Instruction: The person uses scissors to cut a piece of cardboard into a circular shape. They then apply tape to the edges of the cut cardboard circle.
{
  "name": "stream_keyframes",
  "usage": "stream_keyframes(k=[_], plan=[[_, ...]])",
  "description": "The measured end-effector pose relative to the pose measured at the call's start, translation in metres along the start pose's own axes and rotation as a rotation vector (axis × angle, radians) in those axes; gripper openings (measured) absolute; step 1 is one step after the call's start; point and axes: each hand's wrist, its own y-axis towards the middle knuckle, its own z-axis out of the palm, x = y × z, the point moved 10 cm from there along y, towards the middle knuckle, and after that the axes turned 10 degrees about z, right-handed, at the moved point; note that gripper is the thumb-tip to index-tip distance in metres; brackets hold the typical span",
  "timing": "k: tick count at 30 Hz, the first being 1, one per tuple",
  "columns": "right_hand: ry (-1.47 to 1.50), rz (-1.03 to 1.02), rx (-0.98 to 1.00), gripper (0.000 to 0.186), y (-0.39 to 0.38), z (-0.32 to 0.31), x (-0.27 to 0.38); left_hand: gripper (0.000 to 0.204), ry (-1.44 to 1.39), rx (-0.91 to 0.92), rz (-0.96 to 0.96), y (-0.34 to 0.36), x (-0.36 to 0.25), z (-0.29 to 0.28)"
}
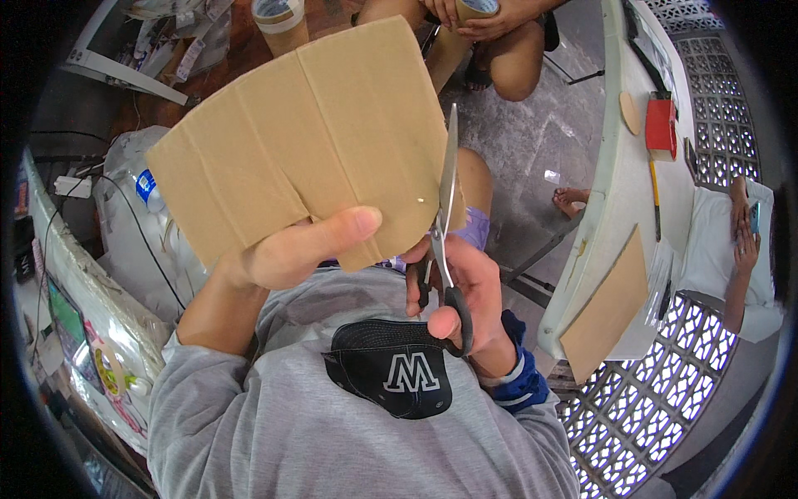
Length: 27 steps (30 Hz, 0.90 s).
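Note:
My left hand [312,241] grips a brown cardboard sheet [307,133] by its near edge, thumb on top and the other fingers hidden beneath. The sheet is creased by several fold lines, and a short slit runs in from its near edge. In my right hand [470,287] is a pair of scissors [447,200] with black handles, my thumb in one loop. Its blades point away from me along the sheet's right edge, one blade over the cardboard. Whether they are biting into it I cannot tell.
On the right, a white table [586,241] bears another cardboard piece [611,303], a red box [661,129] and a yellow pencil [655,187]. Ahead, another person's hands [490,21] hold a tape roll. A cluttered table [137,333] stands at left. Someone else sits at far right.

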Motion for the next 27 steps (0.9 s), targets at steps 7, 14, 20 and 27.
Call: stream_keyframes(k=[7, 14, 20, 27], plan=[[0.009, 0.021, 0.013, 0.069, 0.000, 0.001, 0.000, 0.053, 0.111, 0.021, -0.031, 0.002, -0.007, -0.001], [-0.114, -0.046, 0.033, 0.062, -0.003, 0.001, 0.003, 0.058, 0.095, -0.072, -0.020, 0.003, -0.016, -0.012], [-0.114, -0.125, -0.081, 0.061, 0.004, 0.000, 0.005, 0.039, -0.022, -0.228, 0.237, -0.002, 0.006, 0.003], [-0.129, -0.150, -0.017, 0.062, 0.001, -0.001, 0.008, 0.025, 0.120, -0.197, 0.065, -0.002, 0.003, 0.008]])
